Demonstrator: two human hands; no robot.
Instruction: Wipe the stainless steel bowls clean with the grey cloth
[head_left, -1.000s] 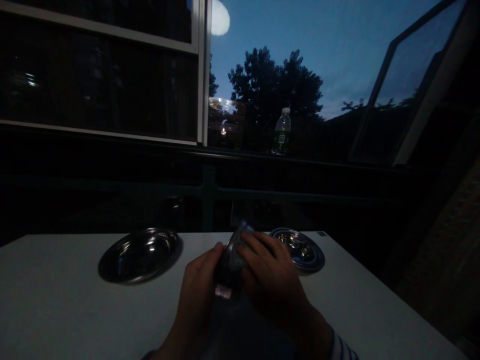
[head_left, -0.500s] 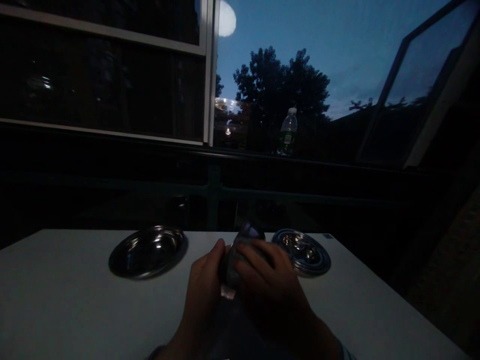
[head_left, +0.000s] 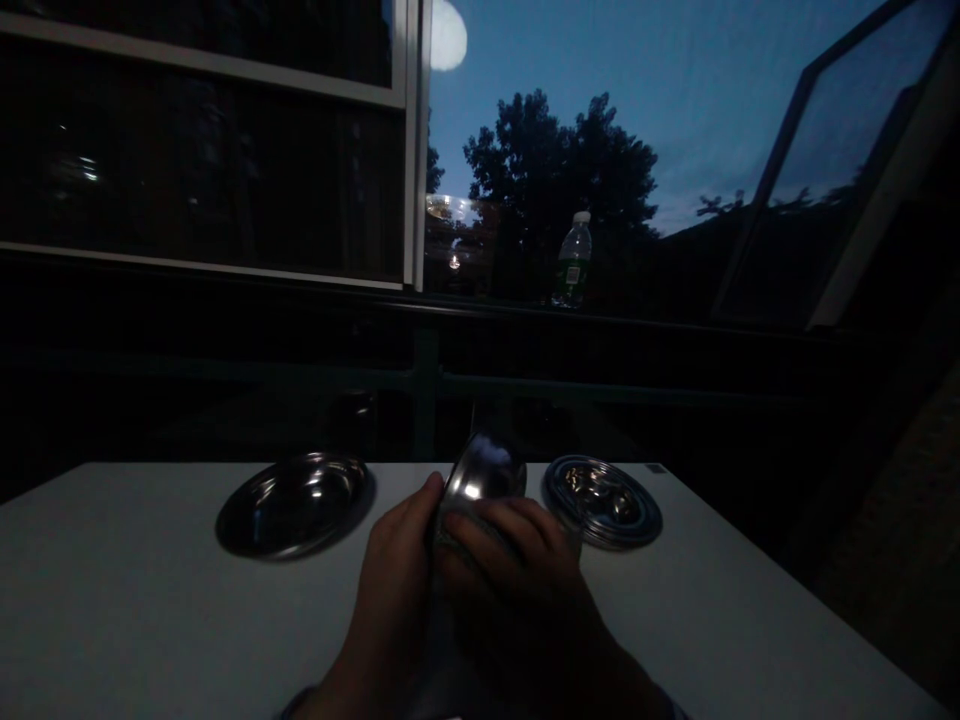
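Observation:
A shiny metal bowl [head_left: 489, 468] is tilted up between my hands, over the near middle of the table. My left hand [head_left: 396, 565] is closed on the bowl's left side, thumb pointing up along its rim. Fingers bent, my right hand [head_left: 517, 570] presses a greyish cloth [head_left: 448, 530] against the bowl's near outer side. Most of the cloth is hidden under those fingers, and the dim light blurs its edges. The lower part of the bowl is covered by both hands.
On the white table [head_left: 135, 610], a wide metal dish [head_left: 296, 505] lies left and stacked metal plates [head_left: 602, 502] lie right. A small dark patch [head_left: 655, 468] marks the far right corner. Beyond, a plastic bottle [head_left: 573, 262] stands on the sill of the open window.
My right hand with the cloth has moved down and slightly left over the bowl, baring more of its shiny side. My left hand has shifted slightly left. The dish and plates stay put.

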